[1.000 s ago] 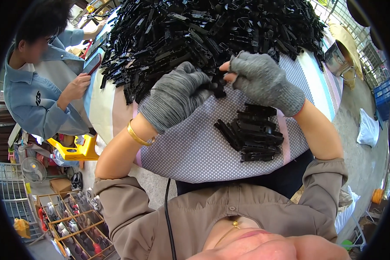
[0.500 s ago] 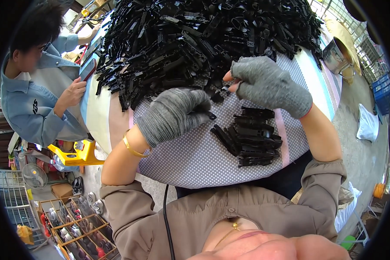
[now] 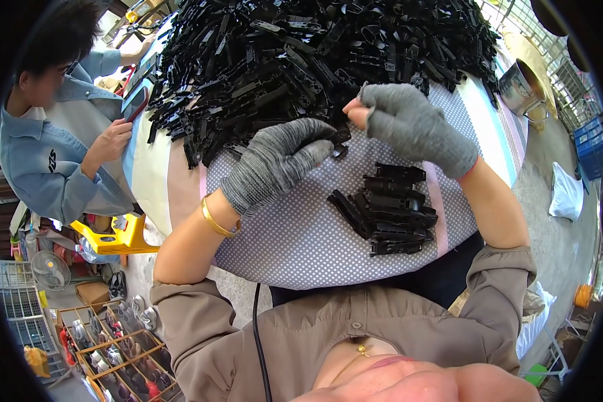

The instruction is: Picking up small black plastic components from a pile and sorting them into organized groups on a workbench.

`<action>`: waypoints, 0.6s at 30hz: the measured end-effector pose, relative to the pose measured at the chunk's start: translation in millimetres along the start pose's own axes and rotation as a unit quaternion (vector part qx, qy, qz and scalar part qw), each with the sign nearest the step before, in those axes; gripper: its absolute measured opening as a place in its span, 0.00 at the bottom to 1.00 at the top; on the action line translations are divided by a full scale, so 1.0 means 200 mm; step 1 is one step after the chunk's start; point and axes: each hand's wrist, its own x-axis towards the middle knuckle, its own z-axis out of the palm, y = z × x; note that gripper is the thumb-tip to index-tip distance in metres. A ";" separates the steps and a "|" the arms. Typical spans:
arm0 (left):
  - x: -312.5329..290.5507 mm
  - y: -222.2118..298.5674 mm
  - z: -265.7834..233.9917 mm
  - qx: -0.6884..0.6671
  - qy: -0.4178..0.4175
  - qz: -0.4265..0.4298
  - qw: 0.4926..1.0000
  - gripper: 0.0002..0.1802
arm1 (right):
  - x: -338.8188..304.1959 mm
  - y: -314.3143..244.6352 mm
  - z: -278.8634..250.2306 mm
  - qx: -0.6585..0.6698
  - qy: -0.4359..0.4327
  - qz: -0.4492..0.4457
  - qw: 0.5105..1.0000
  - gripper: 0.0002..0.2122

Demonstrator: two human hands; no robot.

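Both my hands wear grey knitted gloves with bare fingertips. My left hand (image 3: pixel 278 161) is at the near edge of a big heap of black plastic parts (image 3: pixel 301 60), its thumb and forefinger closed around a small black plastic part (image 3: pixel 342 142) that shows just past the fingertips. Across from it, my right hand (image 3: pixel 415 127) has thumb and fingertips pressed together above the heap's edge; whatever may be between them is too small to make out. Nearer to me, a row of long black plastic pieces (image 3: pixel 395 208) lies side by side on the dotted tablecloth (image 3: pixel 281 248).
On the left a person in a blue denim jacket (image 3: pixel 40 161) holds a phone (image 3: pixel 135 104) at the table's edge. A yellow stool (image 3: pixel 124 238) stands below them. At the table's far right is a metal mug-like pot (image 3: pixel 519 90). A black cable (image 3: pixel 258 335) hangs before my body.
My left hand has shifted slightly up and right, toward the small part by the heap. My right hand has drawn a little up and left, away from that part.
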 end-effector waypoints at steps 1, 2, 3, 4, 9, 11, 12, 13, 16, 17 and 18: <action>0.00 0.02 0.00 -0.012 0.010 -0.030 0.999 0.14 | 0.01 0.00 -0.02 0.028 -0.004 0.063 0.998 0.14; -0.01 0.04 0.00 -0.024 0.020 -0.060 0.998 0.13 | 0.01 0.00 -0.02 0.056 -0.008 0.125 0.991 0.13; 0.00 0.04 0.01 -0.024 0.020 -0.060 0.998 0.13 | 0.01 0.00 -0.01 0.130 -0.002 0.146 0.981 0.14; 0.00 0.04 0.01 -0.045 0.025 -0.060 0.997 0.13 | 0.01 -0.02 0.00 0.130 -0.002 0.146 0.981 0.14; 0.00 0.05 0.03 -0.103 0.039 -0.074 0.991 0.13 | -0.02 -0.04 0.03 0.277 0.011 0.173 0.945 0.14; 0.00 0.05 0.03 -0.113 0.038 -0.055 0.991 0.13 | -0.03 -0.06 0.04 0.277 0.018 0.178 0.944 0.14; -0.01 0.05 0.03 -0.112 0.038 -0.055 0.991 0.13 | -0.02 -0.07 0.04 0.276 0.025 0.184 0.943 0.13; -0.01 0.05 0.03 -0.101 0.047 -0.052 0.992 0.13 | -0.02 -0.07 0.04 0.277 0.024 0.182 0.943 0.13; -0.01 0.07 0.03 -0.091 0.056 -0.056 0.993 0.13 | -0.01 -0.07 0.04 0.288 0.039 0.208 0.934 0.14; -0.01 0.07 0.04 -0.094 0.057 -0.063 0.992 0.13 | -0.02 -0.07 0.03 0.257 0.039 0.219 0.940 0.14; -0.01 0.07 0.04 -0.093 0.058 -0.063 0.992 0.13 | -0.02 -0.07 0.02 0.227 0.038 0.228 0.946 0.15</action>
